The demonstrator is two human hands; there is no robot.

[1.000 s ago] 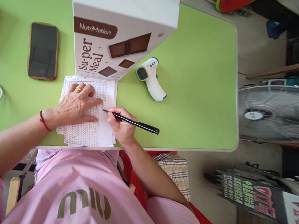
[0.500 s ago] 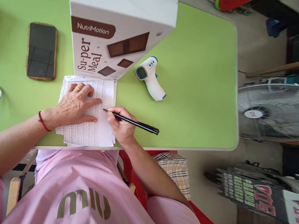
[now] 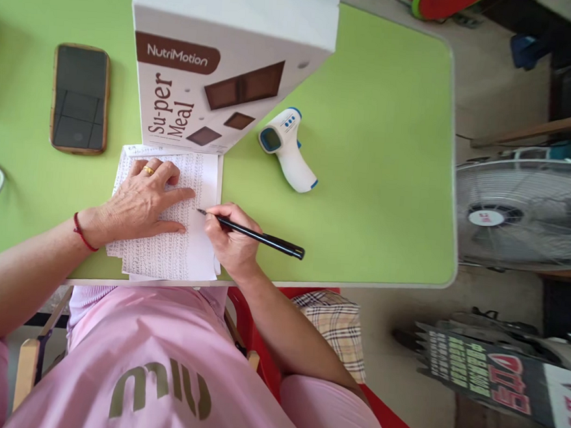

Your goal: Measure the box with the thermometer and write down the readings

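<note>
My left hand [image 3: 147, 201] rests on a stack of white paper sheets [image 3: 202, 254], its thumb and index finger spread apart and the other fingers partly curled. Dense rows of small handwriting cover much of the top sheet; its right strip is blank. In my right hand [image 3: 235, 240] is a black pen [image 3: 276, 241], pinched near its tip, which points at the writing just right of my left index finger. Whether the tip touches the paper I cannot tell. Part of the writing is hidden under my left hand.
A tall white NutriMotion box [image 3: 235, 24] stands right behind the papers. To its left lies a phone [image 3: 80, 98] in a brown-edged case; a white infrared thermometer [image 3: 290, 150] lies to its right. Beyond the green table's [image 3: 380, 181] right edge stands a fan [image 3: 525, 214].
Both hands and the pen hold almost the same place; the pen may have shifted very slightly right. The background at the right has moved a few pixels with the camera.
</note>
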